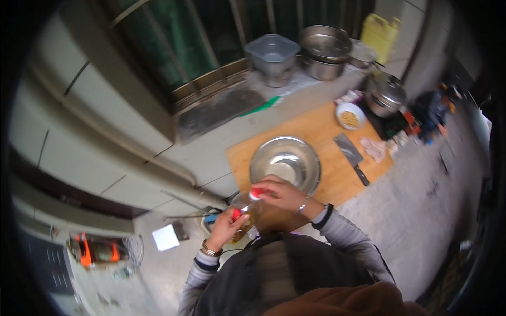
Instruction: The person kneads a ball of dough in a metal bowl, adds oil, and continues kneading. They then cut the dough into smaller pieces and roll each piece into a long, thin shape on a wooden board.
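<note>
My left hand point(228, 226) grips a clear plastic bottle point(246, 207) by its red handle point(237, 213). Yellow liquid that looks like cooking oil shows low in the bottle, partly covered by my fingers. At the bottle's top, the fingers of my right hand point(281, 193) pinch a red cap point(257, 192); whether the cap is seated or loose I cannot tell. Just beyond my right hand, a stainless steel bowl point(312, 158) rests on a wooden board point(332, 193). Something pale lies in the bottom of the bowl, half hidden by my hand.
A cleaver point(348, 152) lies right of the bowl, beside a pinkish cloth point(373, 149). Behind it is a white bowl point(357, 109) of yellowish pieces. A lidded pot point(384, 93), stacked steel pots point(324, 51), a grey plastic basin point(272, 49) and a yellow jerrycan point(379, 37) stand farther back.
</note>
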The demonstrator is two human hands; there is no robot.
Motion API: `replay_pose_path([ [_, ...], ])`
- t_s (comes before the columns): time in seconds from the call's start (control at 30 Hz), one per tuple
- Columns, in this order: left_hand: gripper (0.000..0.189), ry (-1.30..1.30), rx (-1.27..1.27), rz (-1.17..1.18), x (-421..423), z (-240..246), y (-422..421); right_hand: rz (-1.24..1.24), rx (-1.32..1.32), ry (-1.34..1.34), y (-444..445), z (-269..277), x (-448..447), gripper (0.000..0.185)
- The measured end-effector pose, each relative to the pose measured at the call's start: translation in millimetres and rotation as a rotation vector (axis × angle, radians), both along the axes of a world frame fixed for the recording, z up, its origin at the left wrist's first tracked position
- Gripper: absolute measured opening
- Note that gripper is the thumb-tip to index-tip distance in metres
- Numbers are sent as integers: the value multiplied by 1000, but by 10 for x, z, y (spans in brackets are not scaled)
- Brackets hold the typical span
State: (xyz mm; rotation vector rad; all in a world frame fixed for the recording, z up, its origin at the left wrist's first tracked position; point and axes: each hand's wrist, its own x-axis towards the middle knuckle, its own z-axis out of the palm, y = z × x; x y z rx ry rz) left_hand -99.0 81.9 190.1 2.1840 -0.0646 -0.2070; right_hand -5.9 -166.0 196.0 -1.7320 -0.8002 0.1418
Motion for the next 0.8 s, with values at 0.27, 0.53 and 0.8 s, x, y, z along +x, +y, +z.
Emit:
replay_pose_path([
  [0.27, 28, 19, -8, -91, 103, -5, 0, -59, -130, -398, -56, -65, -41, 30],
  [0.53, 32, -43, 26, -117, 198, 101, -143, -115, -340, -605, -104, -10, -22, 38],
  [0.8, 31, -52, 139, -115, 205, 76, -153, -85, -435, -632, -74, -26, -10, 46],
])
